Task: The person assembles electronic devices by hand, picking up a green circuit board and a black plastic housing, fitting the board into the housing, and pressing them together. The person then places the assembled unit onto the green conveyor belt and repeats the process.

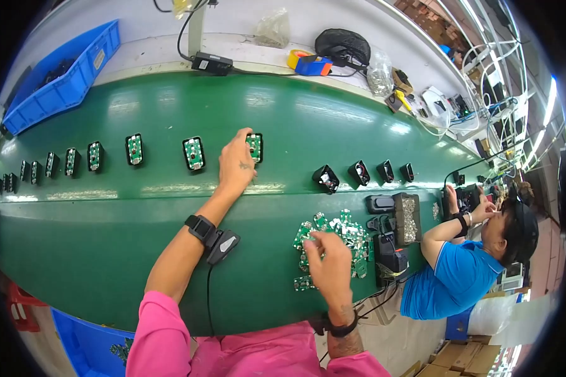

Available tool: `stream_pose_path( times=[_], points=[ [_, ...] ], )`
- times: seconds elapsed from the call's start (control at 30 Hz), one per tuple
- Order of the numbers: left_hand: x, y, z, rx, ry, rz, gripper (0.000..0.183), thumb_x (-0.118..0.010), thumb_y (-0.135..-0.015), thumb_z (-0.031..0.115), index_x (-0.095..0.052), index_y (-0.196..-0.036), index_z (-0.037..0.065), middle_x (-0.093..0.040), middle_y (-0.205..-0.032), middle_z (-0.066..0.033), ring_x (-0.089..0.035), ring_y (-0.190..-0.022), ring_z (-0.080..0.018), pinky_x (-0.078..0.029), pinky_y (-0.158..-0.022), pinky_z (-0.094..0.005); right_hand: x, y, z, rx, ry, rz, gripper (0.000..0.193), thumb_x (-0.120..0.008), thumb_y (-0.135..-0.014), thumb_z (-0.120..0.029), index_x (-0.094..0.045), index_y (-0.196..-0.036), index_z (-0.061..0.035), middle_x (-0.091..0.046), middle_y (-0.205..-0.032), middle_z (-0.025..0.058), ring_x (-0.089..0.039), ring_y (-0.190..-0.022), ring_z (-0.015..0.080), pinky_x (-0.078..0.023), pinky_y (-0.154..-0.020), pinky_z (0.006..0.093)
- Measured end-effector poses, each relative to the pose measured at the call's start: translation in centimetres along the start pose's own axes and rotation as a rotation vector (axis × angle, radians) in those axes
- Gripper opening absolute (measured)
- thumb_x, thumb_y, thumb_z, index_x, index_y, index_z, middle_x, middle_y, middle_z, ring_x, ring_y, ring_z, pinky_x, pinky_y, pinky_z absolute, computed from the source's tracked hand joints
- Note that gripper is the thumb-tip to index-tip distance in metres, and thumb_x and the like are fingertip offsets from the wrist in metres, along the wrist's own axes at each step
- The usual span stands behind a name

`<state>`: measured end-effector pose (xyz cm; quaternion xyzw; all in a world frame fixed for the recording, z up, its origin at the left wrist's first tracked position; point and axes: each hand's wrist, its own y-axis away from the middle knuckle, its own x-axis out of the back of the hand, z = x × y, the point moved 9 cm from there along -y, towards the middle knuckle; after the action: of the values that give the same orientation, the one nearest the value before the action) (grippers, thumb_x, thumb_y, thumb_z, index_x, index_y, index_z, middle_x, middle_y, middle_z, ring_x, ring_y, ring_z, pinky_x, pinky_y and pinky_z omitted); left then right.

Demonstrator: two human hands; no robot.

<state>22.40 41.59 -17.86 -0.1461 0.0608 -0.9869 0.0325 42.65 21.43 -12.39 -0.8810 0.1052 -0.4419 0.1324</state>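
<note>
My left hand (236,162) is closed on the side of a small black plastic case (261,148), which has a green circuit board (254,147) set in it. A row of similar cases with boards (194,154) runs to the left. My right hand (331,262) hovers at the near left part of a loose pile of green circuit boards (352,235). Its thumb and forefinger are bent and slightly apart, with no board plainly between them. Several black cases without a visible green board (326,180) stand in a row to the right.
Right of the pile are a tray of small metal parts (408,220) and black devices with cables (390,257). A blue bin (63,81) stands far left. Tape in a blue dispenser (309,64) and a power adapter (212,63) lie along the back. A co-worker (465,264) sits at right.
</note>
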Motion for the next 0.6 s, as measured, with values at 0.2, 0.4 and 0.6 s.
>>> stream_pose_path(
  times=[0.2, 0.4, 0.6],
  points=[
    [1.9, 4.4, 5.3, -0.431, -0.279, 0.399, 0.04, -0.052, -0.098, 0.023, -0.047, -0.134, 0.004, -0.055, -0.128, -0.0226, -0.06, -0.107, -0.0464, -0.051, -0.089, -0.0517, 0.8, -7.9, 2.7, 0.104, 0.458, -0.021, 0.024, -0.074, -0.083, -0.016, -0.066, -0.099, -0.0005, -0.065, -0.08, 0.0151, -0.064, -0.074, 0.0354, -0.051, -0.066, 0.0443],
    [-4.7, 12.6, 6.3, -0.5, -0.125, -0.03, 0.058, -0.064, -0.091, 0.018, -0.041, -0.142, 0.005, -0.049, -0.135, -0.0207, -0.059, -0.112, -0.039, -0.05, -0.095, -0.0449, -2.3, -12.5, 6.1, 0.176, 0.673, -0.159, 0.015, -0.069, -0.084, -0.015, -0.063, -0.083, -0.001, -0.067, -0.082, 0.0193, -0.067, -0.079, 0.0391, -0.054, -0.071, 0.0491],
    [-5.1, 13.6, 5.7, -0.275, 0.105, -0.247, 0.078, -0.081, -0.076, 0.016, -0.042, -0.143, 0.011, -0.039, -0.149, -0.0162, -0.069, -0.087, -0.0278, -0.057, -0.076, -0.037, -2.3, -7.8, -0.5, 0.248, 0.204, -0.308, 0.013, -0.063, -0.085, -0.012, -0.068, -0.084, 0.0004, -0.066, -0.081, 0.0205, -0.064, -0.073, 0.0404, -0.051, -0.067, 0.0488]
  ],
)
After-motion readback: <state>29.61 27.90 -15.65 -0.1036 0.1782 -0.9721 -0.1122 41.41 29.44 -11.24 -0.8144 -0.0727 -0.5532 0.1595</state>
